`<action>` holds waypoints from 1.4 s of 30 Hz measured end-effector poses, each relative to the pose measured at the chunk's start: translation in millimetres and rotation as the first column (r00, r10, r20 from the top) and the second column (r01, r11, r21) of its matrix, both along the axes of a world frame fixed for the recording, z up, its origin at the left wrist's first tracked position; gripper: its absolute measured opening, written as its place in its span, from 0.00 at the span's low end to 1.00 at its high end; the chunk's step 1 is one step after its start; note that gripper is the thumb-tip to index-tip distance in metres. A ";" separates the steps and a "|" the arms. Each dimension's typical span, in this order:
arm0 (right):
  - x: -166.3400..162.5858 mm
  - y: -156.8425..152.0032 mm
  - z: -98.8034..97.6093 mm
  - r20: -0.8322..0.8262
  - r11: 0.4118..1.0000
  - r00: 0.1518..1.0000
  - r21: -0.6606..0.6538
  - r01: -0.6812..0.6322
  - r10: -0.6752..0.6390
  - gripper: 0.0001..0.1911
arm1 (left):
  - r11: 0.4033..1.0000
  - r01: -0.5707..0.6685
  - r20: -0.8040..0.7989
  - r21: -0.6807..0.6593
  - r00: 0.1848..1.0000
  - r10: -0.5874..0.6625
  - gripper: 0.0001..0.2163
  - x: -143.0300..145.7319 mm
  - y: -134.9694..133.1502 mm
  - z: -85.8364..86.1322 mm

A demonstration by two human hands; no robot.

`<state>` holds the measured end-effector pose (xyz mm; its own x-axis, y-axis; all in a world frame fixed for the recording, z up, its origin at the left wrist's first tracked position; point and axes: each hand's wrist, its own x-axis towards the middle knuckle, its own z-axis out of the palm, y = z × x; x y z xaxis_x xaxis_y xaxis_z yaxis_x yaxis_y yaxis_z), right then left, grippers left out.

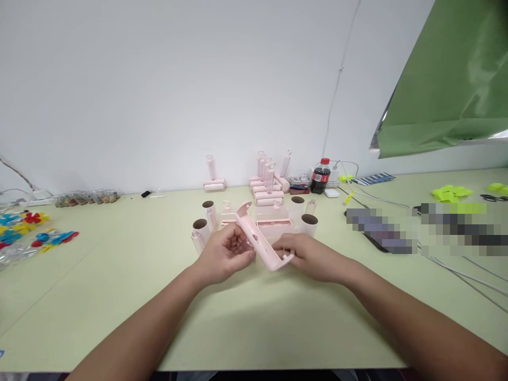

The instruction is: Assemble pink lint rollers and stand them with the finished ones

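A pink plastic lint roller cover (260,243), hollow with curved end pieces, is held tilted above the table between my two hands. My right hand (307,254) grips its lower end from behind, the fingertips partly hidden by it. On the other side my left hand (226,254) is closed, fingers curled and thumb stretched towards the cover; what lies in it, if anything, I cannot make out. Just beyond are pink lint roller parts (273,223) in clear packaging. White paper rolls with brown cores stand to the left (201,228) and right (309,225), beside clear pink handles (211,218).
Several pink lint rollers (270,182) stand by the wall, with another (214,177) to their left. A cola bottle (320,177) is near cables and chargers. Colourful plastic pieces (35,233) lie far left; yellow-green pieces (450,193) and scissors (494,198) lie right.
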<state>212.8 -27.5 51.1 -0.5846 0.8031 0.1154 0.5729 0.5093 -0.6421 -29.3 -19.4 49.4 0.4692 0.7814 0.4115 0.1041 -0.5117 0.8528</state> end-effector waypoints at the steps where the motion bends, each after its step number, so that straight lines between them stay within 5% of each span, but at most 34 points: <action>1: -1.1 -0.3 2.6 -0.115 0.996 0.993 -0.090 0.000 -0.010 0.19 | 0.999 0.003 -0.055 0.038 0.998 -0.001 0.09 0.0 -0.3 -1.3; 6: -9.8 -8.6 4.2 -0.521 0.823 0.853 -0.498 -0.273 -0.032 0.21 | 0.990 0.082 -0.287 0.112 0.957 -0.047 0.09 4.4 -6.2 -7.0; 10: -16.6 -13.4 -7.2 -0.587 0.631 0.808 -0.646 -0.430 -0.050 0.20 | 0.974 0.168 -0.342 0.152 0.933 -0.108 0.10 7.7 -10.5 -5.7; 14: -17.2 -12.2 -13.5 -0.548 0.559 0.836 -0.682 -0.472 0.038 0.23 | 0.951 0.246 -0.322 0.185 0.930 -0.178 0.12 5.9 -10.7 -3.6; 16: -17.1 -10.9 -12.9 -0.521 0.584 0.850 -0.666 -0.463 0.079 0.25 | 0.946 0.268 -0.327 0.181 0.924 -0.199 0.13 5.3 -11.4 -3.3; 24: -7.9 -14.8 13.4 -0.424 0.835 0.898 -0.447 -0.321 0.118 0.24 | 0.988 0.125 -0.410 0.094 0.909 -0.077 0.17 11.4 -10.5 -6.3; 29: 11.0 -14.6 25.6 -0.025 0.980 0.997 -0.187 0.070 -0.076 0.23 | 0.999 -0.037 -0.269 0.005 0.963 0.037 0.22 2.6 -1.1 -7.0; 33: 15.0 -6.4 21.0 0.247 0.986 0.955 -0.002 0.169 -0.164 0.23 | 0.989 0.081 -0.295 0.124 0.954 -0.041 0.18 1.7 -6.5 1.3; 38: 12.8 -16.0 29.2 0.277 0.977 0.938 0.112 0.184 -0.208 0.16 | 0.978 0.192 -0.498 0.083 0.858 -0.126 0.09 6.0 -11.5 2.4; 42: 15.1 -59.7 48.7 0.003 0.810 0.936 0.503 0.302 -0.351 0.13 | 0.987 0.095 -0.522 0.129 0.853 -0.014 0.10 5.6 -9.8 -0.1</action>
<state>227.9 -87.2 99.8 -0.3255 0.8010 0.5025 0.8051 0.5134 -0.2970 -23.7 -29.2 49.3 0.6857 0.6991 0.2026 0.4780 -0.6424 0.5990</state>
